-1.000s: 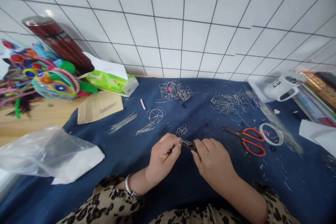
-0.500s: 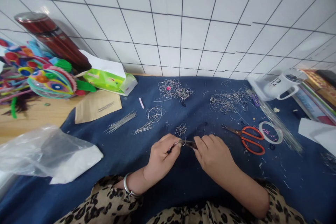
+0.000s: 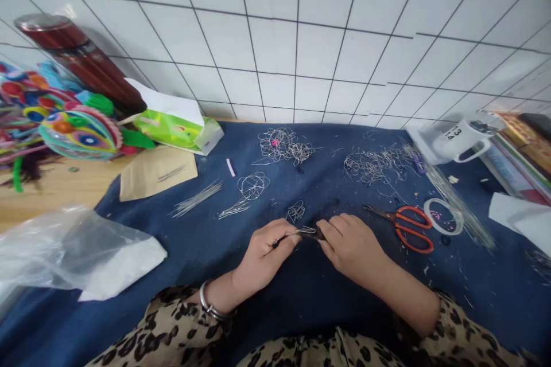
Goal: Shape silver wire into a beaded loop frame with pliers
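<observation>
The cloth (image 3: 206, 266) runs to the wall (image 3: 275, 46) on the far side; on the left its edge gives way to the bare wood of the desk (image 3: 81, 180). Left of the hands, plain cloth stretches to the bag (image 3: 124, 266); on the right, some lies between the right hand and the scissors (image 3: 413, 229), with clippings scattered beyond. Just far of the fingertips, a small coil (image 3: 296, 211) leaves little room; a loop (image 3: 253, 186) and two tangles, a far one (image 3: 284, 146) and a right one (image 3: 374, 165), lie farther out.

The bag and the colourful toys (image 3: 81, 135) are cut off at the left border, the books (image 3: 514, 169) and paper (image 3: 519, 215) at the right. The mug (image 3: 460, 140) partly covers what stands behind it. Inside the hands much is hidden: the right one covers most of a dark tool (image 3: 319, 234), perhaps pliers, and how its tip meets the thin wire (image 3: 306, 230) is hard to make out.

The hands meet near the middle, small coil just beyond. The left hand (image 3: 267, 249) has a narrow grip, thumb and forefinger pinching the wire; a dark end sticks out below the forefinger. The right hand (image 3: 353, 243), knuckles up, is curled round the tool. Both forearms angle in from the near side.
</observation>
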Available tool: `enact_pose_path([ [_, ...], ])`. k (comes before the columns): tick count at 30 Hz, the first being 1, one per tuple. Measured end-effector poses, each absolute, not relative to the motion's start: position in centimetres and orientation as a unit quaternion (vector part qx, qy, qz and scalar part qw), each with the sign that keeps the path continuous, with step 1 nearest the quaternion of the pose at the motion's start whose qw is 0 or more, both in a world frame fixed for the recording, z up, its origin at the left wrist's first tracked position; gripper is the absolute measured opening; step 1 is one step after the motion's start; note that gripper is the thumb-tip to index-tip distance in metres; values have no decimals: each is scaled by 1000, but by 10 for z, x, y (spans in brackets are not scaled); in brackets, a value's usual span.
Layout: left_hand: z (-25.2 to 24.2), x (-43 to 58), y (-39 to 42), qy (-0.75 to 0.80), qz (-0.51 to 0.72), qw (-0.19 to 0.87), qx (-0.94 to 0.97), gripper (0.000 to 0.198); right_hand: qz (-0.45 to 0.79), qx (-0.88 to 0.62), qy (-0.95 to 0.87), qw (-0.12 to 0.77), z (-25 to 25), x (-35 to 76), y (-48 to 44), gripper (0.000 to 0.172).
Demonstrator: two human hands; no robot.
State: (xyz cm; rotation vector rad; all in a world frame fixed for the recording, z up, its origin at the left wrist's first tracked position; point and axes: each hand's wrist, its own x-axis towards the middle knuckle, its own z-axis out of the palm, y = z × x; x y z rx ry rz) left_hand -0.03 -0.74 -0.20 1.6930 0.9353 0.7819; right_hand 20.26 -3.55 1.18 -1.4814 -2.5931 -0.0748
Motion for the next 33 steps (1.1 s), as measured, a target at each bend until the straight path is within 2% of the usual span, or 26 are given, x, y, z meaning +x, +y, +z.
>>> enact_pose_path([
  [8, -2, 0, -7, 378, 320, 569, 657, 23, -72, -477, -871, 98, 8, 203, -34, 30],
  [15, -2, 0, -4, 356, 313, 580, 662, 23, -71, -464, -877, 103, 9, 206, -32, 30],
  [33, -15, -2, 0, 312, 282, 713, 561, 20, -78, -440, -889, 97, 7, 212, -30, 28],
])
